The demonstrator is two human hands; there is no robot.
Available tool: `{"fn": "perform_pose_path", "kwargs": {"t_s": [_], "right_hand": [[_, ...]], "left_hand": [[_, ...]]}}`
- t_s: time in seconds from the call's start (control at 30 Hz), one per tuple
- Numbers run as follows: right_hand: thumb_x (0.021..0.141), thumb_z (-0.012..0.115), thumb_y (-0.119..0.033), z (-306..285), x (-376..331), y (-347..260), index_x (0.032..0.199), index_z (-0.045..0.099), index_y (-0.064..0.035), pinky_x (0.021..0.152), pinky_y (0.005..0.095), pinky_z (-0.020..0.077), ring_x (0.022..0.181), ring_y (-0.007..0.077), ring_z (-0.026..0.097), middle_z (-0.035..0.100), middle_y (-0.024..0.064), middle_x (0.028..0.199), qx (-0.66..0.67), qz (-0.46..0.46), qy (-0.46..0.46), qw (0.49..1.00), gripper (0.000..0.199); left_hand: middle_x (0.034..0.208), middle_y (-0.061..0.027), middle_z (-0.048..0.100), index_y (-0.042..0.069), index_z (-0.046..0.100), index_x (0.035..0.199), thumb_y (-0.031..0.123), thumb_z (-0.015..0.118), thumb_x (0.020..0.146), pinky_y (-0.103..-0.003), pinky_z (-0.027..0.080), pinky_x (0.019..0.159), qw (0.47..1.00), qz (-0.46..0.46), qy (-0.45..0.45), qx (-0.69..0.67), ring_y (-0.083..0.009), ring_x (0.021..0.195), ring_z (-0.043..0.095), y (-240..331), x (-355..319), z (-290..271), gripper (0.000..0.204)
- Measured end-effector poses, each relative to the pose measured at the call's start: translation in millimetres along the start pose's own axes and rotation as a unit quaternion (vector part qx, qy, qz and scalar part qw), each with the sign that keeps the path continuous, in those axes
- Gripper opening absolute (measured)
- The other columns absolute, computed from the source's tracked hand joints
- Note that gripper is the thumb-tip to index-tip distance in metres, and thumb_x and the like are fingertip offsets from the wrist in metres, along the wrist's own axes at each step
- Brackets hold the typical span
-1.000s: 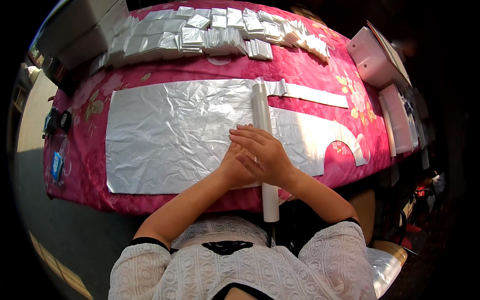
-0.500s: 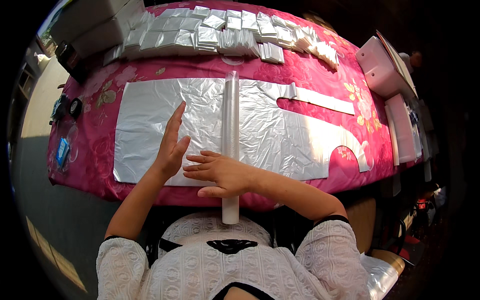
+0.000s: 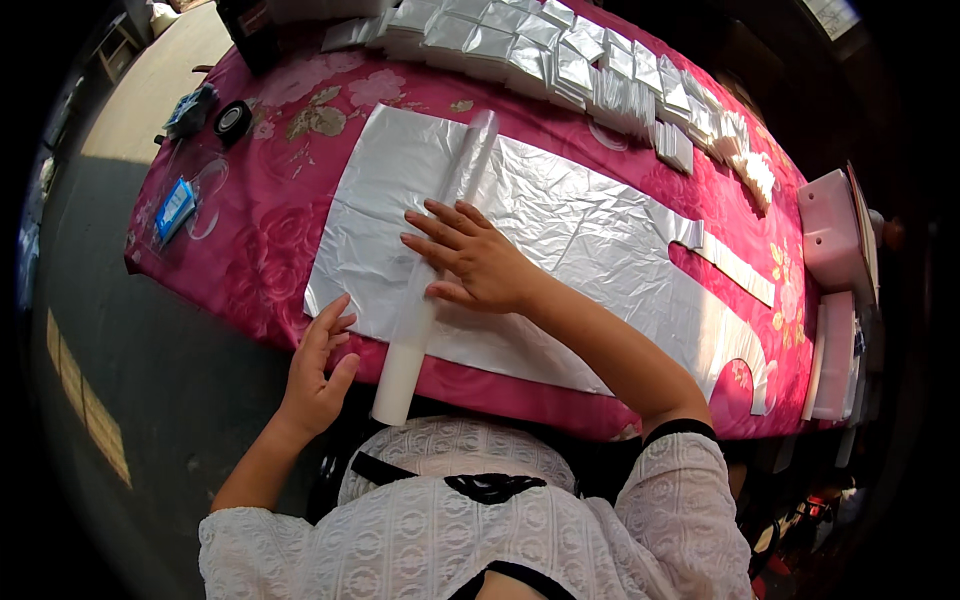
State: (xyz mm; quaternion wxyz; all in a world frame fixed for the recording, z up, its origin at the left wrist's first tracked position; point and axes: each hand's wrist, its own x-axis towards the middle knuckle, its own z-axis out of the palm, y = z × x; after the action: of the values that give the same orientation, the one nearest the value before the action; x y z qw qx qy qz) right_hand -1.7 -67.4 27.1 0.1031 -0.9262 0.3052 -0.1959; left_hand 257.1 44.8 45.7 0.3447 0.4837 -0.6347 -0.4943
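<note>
Pink and floral, the broad surface lies before us, and on it we see a silvery plastic sheet spread flat, its two strap-like strips running right, probably so that nothing bunches under the pale tube. Along the far side, folded plastic packets stand in close rows, presumably to keep them clear of the sheet. A white box sits at the right end, beyond the strips. The pale tube lies aslant over the sheet's left part, its near end jutting past the surface's edge. We see the right hand open, palm down over the tube, fingers spread rather than wrapped, which suits pressing more than lifting. The left hand is open too, loosely bent and holding nothing, near the sheet's near left corner and apart from the tube; we cannot tell whether a fingertip touches the plastic. Off left, out of the way, lie a blue packet and a black ring.
</note>
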Motion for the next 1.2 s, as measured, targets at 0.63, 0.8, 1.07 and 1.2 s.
{"fn": "perform_pose_path", "kwargs": {"t_s": [0.63, 0.8, 1.07, 1.2], "right_hand": [[0.075, 0.067, -0.022, -21.6, 51.4, -46.4, 0.125, 0.03, 0.0027, 0.075, 0.0317, 0.0508, 0.084, 0.0167, 0.056, 0.053, 0.0103, 0.097, 0.802, 0.241, 0.304, 0.454, 0.067], [0.075, 0.067, -0.021, -59.3, 10.2, -38.2, 0.121, 0.034, -0.0001, 0.072, 0.0297, 0.0495, 0.076, 0.0145, 0.056, 0.053, 0.0087, 0.088, 0.67, 0.316, 0.354, 0.571, 0.06], [0.074, 0.069, -0.018, -62.9, -39.8, -55.7, 0.12, 0.034, 0.0015, 0.07, 0.0305, 0.0498, 0.078, 0.0147, 0.056, 0.053, 0.009, 0.09, 0.688, 0.28, 0.411, 0.528, 0.062], [0.075, 0.07, -0.017, -33.2, -49.5, -64.6, 0.117, 0.037, 0.0008, 0.074, 0.0328, 0.0481, 0.08, 0.0165, 0.057, 0.054, 0.0088, 0.091, 0.631, 0.334, 0.426, 0.556, 0.056]], "left_hand": [[0.097, -0.0118, 0.059, -0.003, 0.044, 0.116, 0.028, 0.072, 0.071, -0.028, 0.052, 0.068, 0.807, -0.171, -0.22, -0.52, -0.0142, 0.073, 0.06, 31.8, -1.1, 31.4, 0.061], [0.093, -0.0076, 0.059, 0.0, 0.045, 0.122, 0.021, 0.068, 0.076, -0.029, 0.05, 0.067, 0.963, -0.145, -0.144, -0.176, -0.0149, 0.075, 0.06, 34.9, 18.4, 71.6, 0.055], [0.091, -0.0107, 0.06, -0.005, 0.042, 0.123, 0.05, 0.063, 0.074, -0.027, 0.051, 0.065, 0.854, -0.206, -0.302, -0.37, -0.0156, 0.076, 0.06, 36.0, 24.5, 94.9, 0.077], [0.09, -0.0118, 0.059, 0.0, 0.043, 0.123, 0.058, 0.049, 0.08, -0.026, 0.048, 0.061, 0.944, -0.188, -0.157, -0.22, -0.0149, 0.074, 0.058, 27.9, 38.4, 109.3, 0.072]]}}
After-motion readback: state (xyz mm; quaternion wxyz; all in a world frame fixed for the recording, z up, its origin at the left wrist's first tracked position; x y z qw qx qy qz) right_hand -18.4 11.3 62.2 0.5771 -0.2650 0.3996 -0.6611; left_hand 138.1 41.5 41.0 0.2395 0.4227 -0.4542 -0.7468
